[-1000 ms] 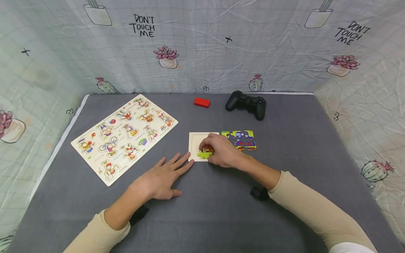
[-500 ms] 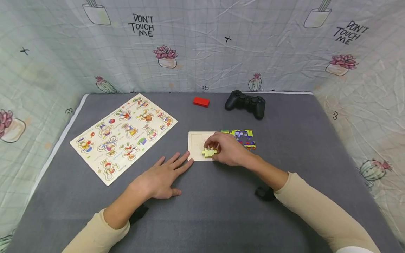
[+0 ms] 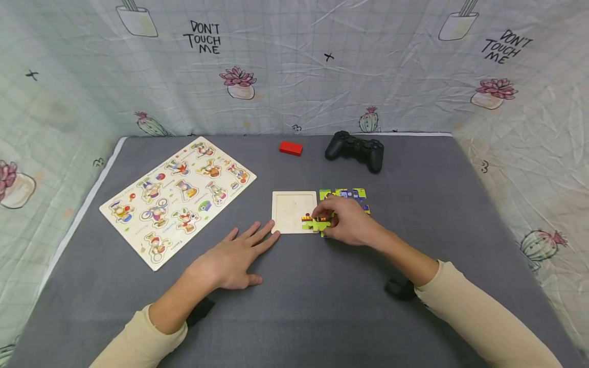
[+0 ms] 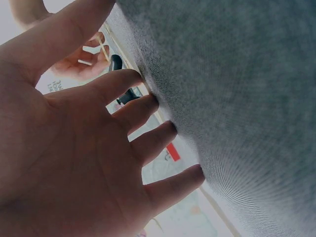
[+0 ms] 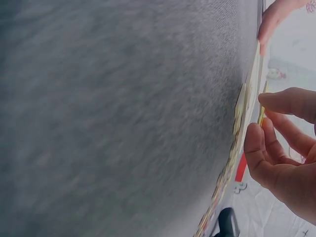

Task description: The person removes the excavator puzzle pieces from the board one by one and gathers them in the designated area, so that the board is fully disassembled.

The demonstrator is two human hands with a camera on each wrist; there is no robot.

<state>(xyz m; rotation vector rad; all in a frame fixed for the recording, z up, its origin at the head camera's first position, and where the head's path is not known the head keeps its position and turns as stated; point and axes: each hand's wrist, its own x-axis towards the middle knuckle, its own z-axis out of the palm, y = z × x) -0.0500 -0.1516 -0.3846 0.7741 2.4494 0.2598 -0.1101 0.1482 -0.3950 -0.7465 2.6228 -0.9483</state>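
My right hand [image 3: 348, 221] pinches a yellow-green jigsaw piece [image 3: 315, 225] with a red and orange pattern along its far side. It overlaps the right edge of the small wooden puzzle tray [image 3: 291, 204]. In the right wrist view the jigsaw piece [image 5: 263, 114] shows edge-on between thumb and fingertips, above the tray. My left hand [image 3: 236, 259] lies spread, palm down, its index and middle fingertips at the tray's near left corner. Several other jigsaw pieces [image 3: 360, 193], green, yellow and purple, lie right of the tray, partly hidden behind my right hand.
On the left lies a large wooden picture board [image 3: 177, 202] with cartoon figures. A red block [image 3: 291, 148] and a black game controller [image 3: 355, 150] are at the back of the grey cloth-covered table [image 3: 294, 322]. A printed curtain [image 3: 294, 92] hangs behind and along the sides.
My right hand has lifted the jigsaw piece off the tray, tilting it on the way, and carried it right towards the other pieces. My left hand stays in place.
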